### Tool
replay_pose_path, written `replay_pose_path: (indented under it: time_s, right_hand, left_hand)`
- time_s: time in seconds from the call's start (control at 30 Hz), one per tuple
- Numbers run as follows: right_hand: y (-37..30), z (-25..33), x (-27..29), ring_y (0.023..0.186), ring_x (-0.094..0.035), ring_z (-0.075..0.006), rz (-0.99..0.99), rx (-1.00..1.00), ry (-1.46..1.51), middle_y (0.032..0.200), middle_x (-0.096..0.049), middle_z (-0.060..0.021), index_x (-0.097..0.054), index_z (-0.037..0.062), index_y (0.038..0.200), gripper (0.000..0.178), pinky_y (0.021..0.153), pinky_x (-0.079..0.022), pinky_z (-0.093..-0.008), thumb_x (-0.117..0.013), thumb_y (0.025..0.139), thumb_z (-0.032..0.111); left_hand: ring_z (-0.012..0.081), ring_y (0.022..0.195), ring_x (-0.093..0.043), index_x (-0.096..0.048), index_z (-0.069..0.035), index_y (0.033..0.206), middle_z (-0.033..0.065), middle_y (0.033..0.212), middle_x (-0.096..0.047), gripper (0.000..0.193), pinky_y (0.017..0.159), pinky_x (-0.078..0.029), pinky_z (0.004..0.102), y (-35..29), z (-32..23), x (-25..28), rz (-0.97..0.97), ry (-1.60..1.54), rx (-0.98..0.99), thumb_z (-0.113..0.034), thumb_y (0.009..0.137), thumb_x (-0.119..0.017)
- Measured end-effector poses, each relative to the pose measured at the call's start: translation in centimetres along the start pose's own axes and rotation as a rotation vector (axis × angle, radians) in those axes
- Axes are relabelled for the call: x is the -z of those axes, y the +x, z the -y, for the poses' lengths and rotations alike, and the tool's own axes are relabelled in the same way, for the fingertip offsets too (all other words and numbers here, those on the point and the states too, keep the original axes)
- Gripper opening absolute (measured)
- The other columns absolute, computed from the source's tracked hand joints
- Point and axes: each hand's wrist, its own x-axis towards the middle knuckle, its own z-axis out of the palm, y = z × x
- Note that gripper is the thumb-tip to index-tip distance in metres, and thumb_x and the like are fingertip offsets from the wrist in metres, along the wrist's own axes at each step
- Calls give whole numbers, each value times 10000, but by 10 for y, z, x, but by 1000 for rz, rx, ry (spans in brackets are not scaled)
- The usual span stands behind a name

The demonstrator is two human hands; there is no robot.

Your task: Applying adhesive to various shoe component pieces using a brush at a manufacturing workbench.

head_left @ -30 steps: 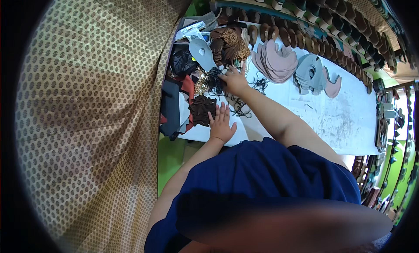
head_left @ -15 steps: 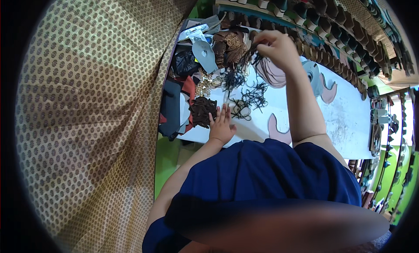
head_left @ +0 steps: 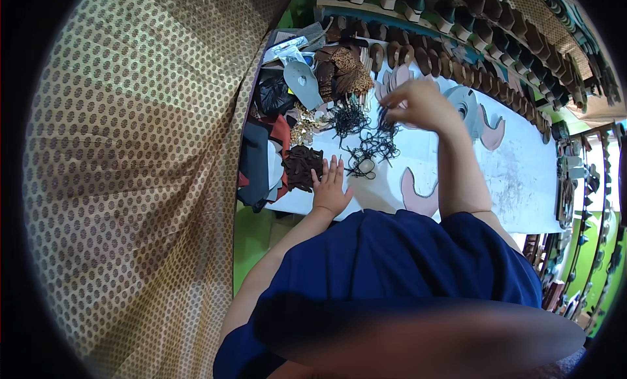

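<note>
My right hand (head_left: 418,104) is raised over the white table (head_left: 516,183), its fingertips pinched on some thin black cords that hang toward a loose black cord tangle (head_left: 373,147). A second, denser clump of black cord (head_left: 349,119) lies to the left of it. My left hand (head_left: 332,191) rests flat on the near part of the table with fingers spread and nothing in it. Its fingertips are beside a pile of dark brown strips (head_left: 304,168). To the right lies a pale pink horseshoe-shaped piece (head_left: 418,197).
Leopard-print and brown pieces (head_left: 346,68) are heaped at the far left, near a grey sole-shaped piece (head_left: 302,83) and a black plastic bag (head_left: 274,95). A grey round item (head_left: 460,104) lies behind my right arm. Shoe forms (head_left: 480,72) line the far edge; a patterned curtain (head_left: 144,183) hangs left.
My right hand has come down and nearer with the black cords, uncovering more of the pink pieces and shoe forms behind. My left hand stays in place.
</note>
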Motion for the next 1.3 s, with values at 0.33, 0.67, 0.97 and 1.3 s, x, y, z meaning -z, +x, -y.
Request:
replay_pose_path:
  time_s: [0.33,0.67,0.97,1.3]
  right_hand:
    - [70,-66,-242,1156,-564,-300,-96,-147,-271,1008,-689,-77,-716,194,1095,302,1054,-132,-803,-675,799,237]
    - [32,-23,-24,942,-650,-371,-392,-139,-43,884,-711,-150,-742,121,1016,277,1047,-260,-686,-664,778,240]
    - [-26,21,62,664,-640,-237,-607,-106,96,735,-669,-139,-696,24,1021,262,702,-496,-353,-684,828,202]
    - [-43,22,69,676,-639,-246,-660,-40,49,780,-684,-138,-683,17,1069,302,667,-495,-364,-695,860,236]
  left_hand:
    - [368,1512,-107,-219,-66,1554,141,1640,-149,869,1164,-41,635,6,-7,3,-8,1,-26,-403,850,-600]
    - [359,1517,-90,-207,-74,1560,139,1640,-151,873,1172,-30,620,0,-6,1,-41,4,-18,-408,853,-595]
    - [363,1515,-96,-208,-84,1561,133,1645,-135,872,1167,-24,629,-5,-4,0,-55,-7,-16,-401,849,-598]
    - [412,1507,-75,-202,-134,1571,152,1650,-94,902,1140,-32,675,-34,48,23,-146,171,162,-450,834,-615]
